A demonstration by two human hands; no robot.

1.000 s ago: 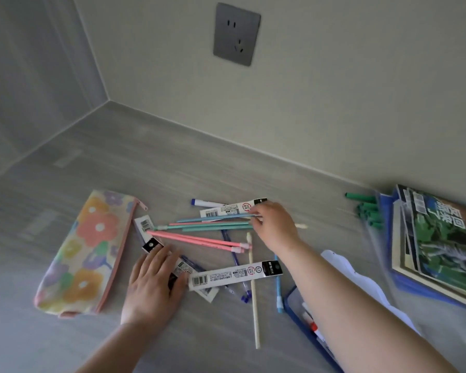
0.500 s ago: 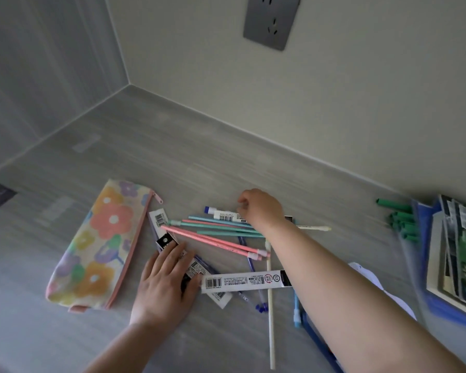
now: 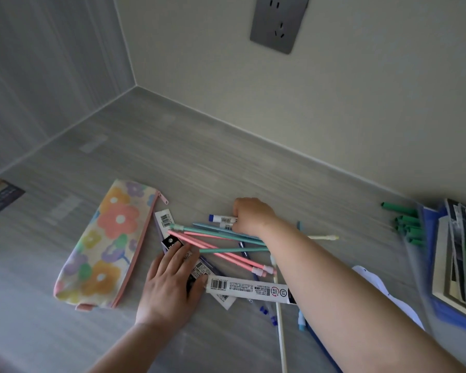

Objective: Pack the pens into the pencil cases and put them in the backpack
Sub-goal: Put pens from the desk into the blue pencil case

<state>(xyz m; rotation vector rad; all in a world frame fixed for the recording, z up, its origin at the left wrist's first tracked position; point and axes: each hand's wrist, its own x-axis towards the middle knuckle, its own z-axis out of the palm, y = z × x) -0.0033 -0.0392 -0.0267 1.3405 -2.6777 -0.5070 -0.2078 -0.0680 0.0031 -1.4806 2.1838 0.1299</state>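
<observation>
A flowered pencil case (image 3: 102, 246) with a pink zip lies flat at the left of the grey tabletop. To its right is a loose heap of pens: pink pens (image 3: 221, 251), teal pens (image 3: 218, 232) and white barcoded refill packs (image 3: 249, 288). My left hand (image 3: 170, 286) rests flat, fingers spread, on the packs at the heap's near left. My right hand (image 3: 250, 215) reaches over the heap and is curled around the far ends of the pens, by a white pen with a blue cap (image 3: 222, 218). No backpack is in view.
Green pens (image 3: 406, 224) lie at the right beside a blue folder (image 3: 441, 305) stacked with books. White paper (image 3: 382, 289) shows under my right forearm. A long white stick (image 3: 280, 332) points toward me. Walls close off the back and left; a dark booklet (image 3: 0, 197) sits far left.
My right hand has slid left along the far side of the heap and curled over the pen ends, bunching the pink and teal pens. My left hand has stayed put. The camera tilted.
</observation>
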